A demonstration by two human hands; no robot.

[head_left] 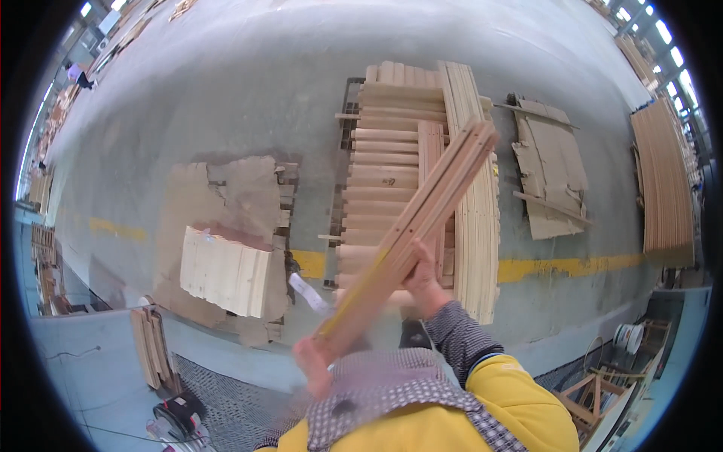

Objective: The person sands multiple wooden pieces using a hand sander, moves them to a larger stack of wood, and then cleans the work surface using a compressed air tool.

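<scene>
The work looks partway along, with many boards (380, 181) already lying stacked near the floor and the wooden strips (423, 218) not yet set down, held above them by the right hand (427, 279) midway and the blurred left hand (313, 368) at the near end

One bare left hand (312, 367), one bare right hand (425, 280). One long pinkish-brown wooden strip bundle (404, 232) held, strips not countable. One large pale wooden plank pile (382, 182) mid-floor, planks too overlapped to count. One short cream wooden board stack (226, 273). One tall brown sheet stack (664, 184), far right. Two tan cardboard layers: left cardboard (256, 184), right cardboard (548, 166). Two thin pale wooden sticks (553, 207) on the latter. Yellow floor stripe (565, 267): three stretches visible. One white round spool (626, 337). One distant person (75, 74), upper left.
</scene>
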